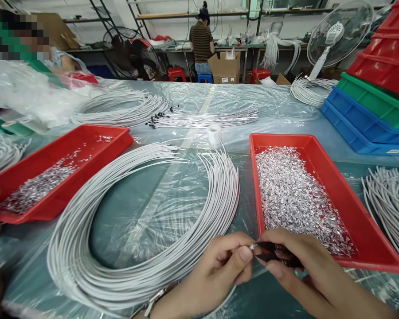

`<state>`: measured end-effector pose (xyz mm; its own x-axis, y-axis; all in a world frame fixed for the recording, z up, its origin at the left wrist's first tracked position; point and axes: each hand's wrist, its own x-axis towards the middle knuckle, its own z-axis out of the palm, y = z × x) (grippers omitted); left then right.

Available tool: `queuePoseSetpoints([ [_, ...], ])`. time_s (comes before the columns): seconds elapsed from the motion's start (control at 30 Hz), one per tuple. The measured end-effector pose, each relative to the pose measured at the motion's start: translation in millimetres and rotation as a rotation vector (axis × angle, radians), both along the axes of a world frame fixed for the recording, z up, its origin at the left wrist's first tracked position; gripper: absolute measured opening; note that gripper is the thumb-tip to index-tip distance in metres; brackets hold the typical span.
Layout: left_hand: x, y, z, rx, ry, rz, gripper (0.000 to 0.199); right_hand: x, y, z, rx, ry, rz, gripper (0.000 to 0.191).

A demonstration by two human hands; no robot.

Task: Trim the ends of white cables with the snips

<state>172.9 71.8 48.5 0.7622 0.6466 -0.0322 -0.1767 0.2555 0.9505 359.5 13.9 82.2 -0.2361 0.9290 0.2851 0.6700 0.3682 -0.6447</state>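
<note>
My left hand (216,263) is closed, pinching the end of a white cable (224,301) between thumb and fingers. Its small pale tip (252,247) pokes out beside the thumb. Around a dark pair of snips (281,254) my right hand (310,270) is closed, with the two blades spread and their points right by that tip. A large coil of white cables (75,261) lies on the table to the left, partly behind my left forearm. Just beyond my right hand, a red tray (382,257) holds a heap of small shiny silvery pieces (292,195).
A second red tray (96,153) with silvery pieces stands left. A white roll (214,135), black-tipped cables (206,118) and another coil (119,108) lie farther back. Stacked bins (369,115) and a cable bundle (390,208) are right. Other people are at left and back.
</note>
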Motion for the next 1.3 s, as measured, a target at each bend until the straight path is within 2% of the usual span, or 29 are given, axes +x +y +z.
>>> queuePoseSetpoints([
  [0.1,0.4,-1.4,-2.4,-0.037,-0.073,0.007,0.029,-0.3,6.4,0.9,0.004,0.053,0.069,0.018],
  [0.17,0.3,-1.3,-3.5,-0.065,-0.122,0.008,0.025,-0.4,8.8,1.3,-0.007,0.047,0.058,0.019],
  [0.43,-0.5,2.7,-4.7,-0.149,-0.084,0.011,0.035,-3.6,9.5,3.9,0.006,0.02,0.016,0.025],
  [0.7,2.5,4.5,-6.4,-0.234,-0.178,-0.078,0.035,-2.8,10.8,1.6,-0.031,-0.009,0.018,0.025],
  [0.83,0.6,4.8,-5.4,-0.221,-0.127,-0.125,0.036,-2.9,10.8,1.9,-0.051,-0.006,0.044,0.023],
  [1.03,0.2,4.7,-1.2,-0.192,-0.02,-0.129,0.042,-2.0,7.9,1.8,-0.002,-0.074,0.026,0.022],
  [1.3,0.3,4.1,2.1,-0.208,-0.025,-0.15,0.043,-2.9,4.6,-0.2,0.075,-0.097,0.051,0.019],
])
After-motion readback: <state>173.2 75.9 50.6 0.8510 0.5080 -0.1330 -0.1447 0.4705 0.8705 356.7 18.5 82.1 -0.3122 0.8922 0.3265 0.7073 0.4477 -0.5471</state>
